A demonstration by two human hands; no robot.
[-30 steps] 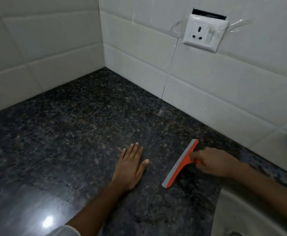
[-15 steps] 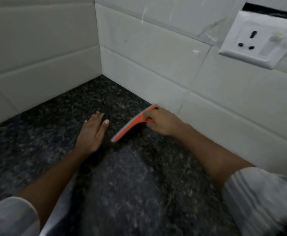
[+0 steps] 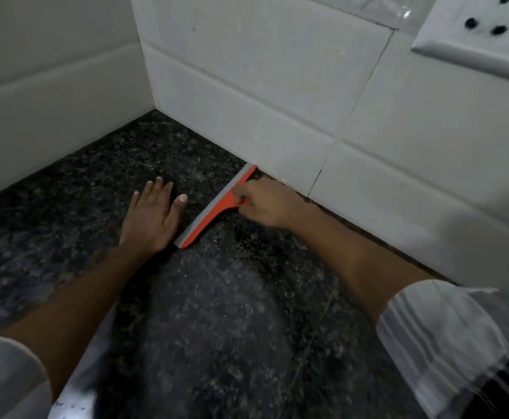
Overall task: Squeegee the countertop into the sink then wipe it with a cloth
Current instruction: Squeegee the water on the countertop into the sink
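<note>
- Your right hand [image 3: 269,204] grips the orange squeegee [image 3: 217,205], its far end touching the tiled wall [image 3: 277,95].
- Your left hand [image 3: 150,214] lies flat, fingers spread, on the granite countertop [image 3: 232,313] just beside the squeegee.

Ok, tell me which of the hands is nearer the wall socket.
Right. The right hand grips the squeegee at the foot of the tiled wall, below and left of the wall socket. The left hand rests flat on the countertop, farther left.
</note>
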